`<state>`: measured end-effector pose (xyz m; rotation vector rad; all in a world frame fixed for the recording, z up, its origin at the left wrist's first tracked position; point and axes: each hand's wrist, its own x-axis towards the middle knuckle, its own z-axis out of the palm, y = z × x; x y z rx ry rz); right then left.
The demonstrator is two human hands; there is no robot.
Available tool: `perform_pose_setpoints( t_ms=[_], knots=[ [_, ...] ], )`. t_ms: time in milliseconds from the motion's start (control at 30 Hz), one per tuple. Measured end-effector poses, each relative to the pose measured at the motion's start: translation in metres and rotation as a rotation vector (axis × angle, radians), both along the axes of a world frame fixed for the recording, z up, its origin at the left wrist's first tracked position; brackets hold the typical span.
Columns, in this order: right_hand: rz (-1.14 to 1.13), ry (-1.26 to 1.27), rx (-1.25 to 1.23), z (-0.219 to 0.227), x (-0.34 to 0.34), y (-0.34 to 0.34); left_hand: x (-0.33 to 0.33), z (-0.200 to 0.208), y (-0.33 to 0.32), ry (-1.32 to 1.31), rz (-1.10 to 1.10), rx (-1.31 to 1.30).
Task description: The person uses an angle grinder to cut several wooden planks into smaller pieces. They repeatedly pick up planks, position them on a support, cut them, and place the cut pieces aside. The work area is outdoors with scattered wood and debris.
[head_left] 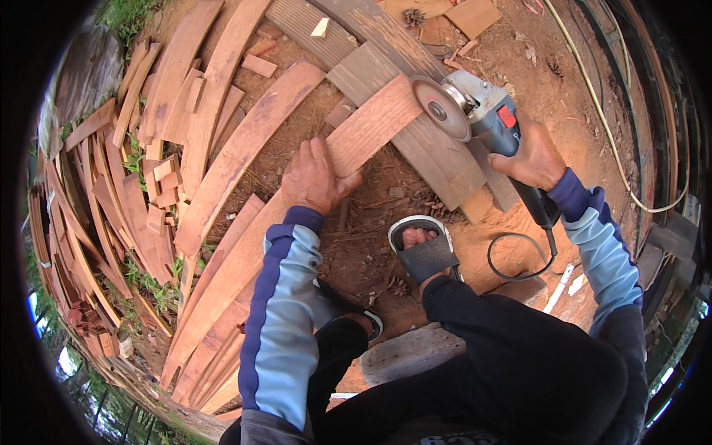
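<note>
My right hand [534,157] is closed around the body of a blue-grey angle grinder [495,119] with a red switch. Its round disc [437,111] stands at the far end of a long reddish wooden plank [377,122]. Whether the disc touches the wood or spins, I cannot tell. My left hand [313,178] grips the same plank partway along, fingers over one edge and thumb at the other. Beyond my left hand the plank runs back under my left forearm. Its far end rests across weathered grey-brown boards [437,159] on the ground.
Many loose planks [245,148] and short offcuts [165,182] lie to the left. The grinder's black cord [493,259] loops on the sandy soil near my sandalled foot [423,245]. A pale hose or cable [615,148] curves along the right. A stone block [411,352] lies below my legs.
</note>
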<state>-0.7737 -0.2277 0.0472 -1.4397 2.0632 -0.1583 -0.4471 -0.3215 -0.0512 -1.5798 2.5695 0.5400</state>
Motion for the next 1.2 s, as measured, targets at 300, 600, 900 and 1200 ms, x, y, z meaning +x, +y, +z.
perform_pose_setpoints(
  t_ms=[300,600,900,1200],
  knots=[
    [0.001,-0.001,-0.001,0.0,0.0,-0.002,-0.001,0.003,0.0,0.0,0.007,0.021],
    [-0.006,-0.038,-0.093,0.003,0.005,-0.004,-0.001,0.003,0.0,-0.036,0.026,0.04],
    [-0.007,0.007,-0.014,0.001,0.002,-0.003,-0.003,0.004,-0.001,-0.044,0.013,0.051],
    [-0.007,-0.032,-0.084,0.007,0.008,-0.008,-0.002,0.004,-0.001,-0.025,0.003,0.031]
  ],
)
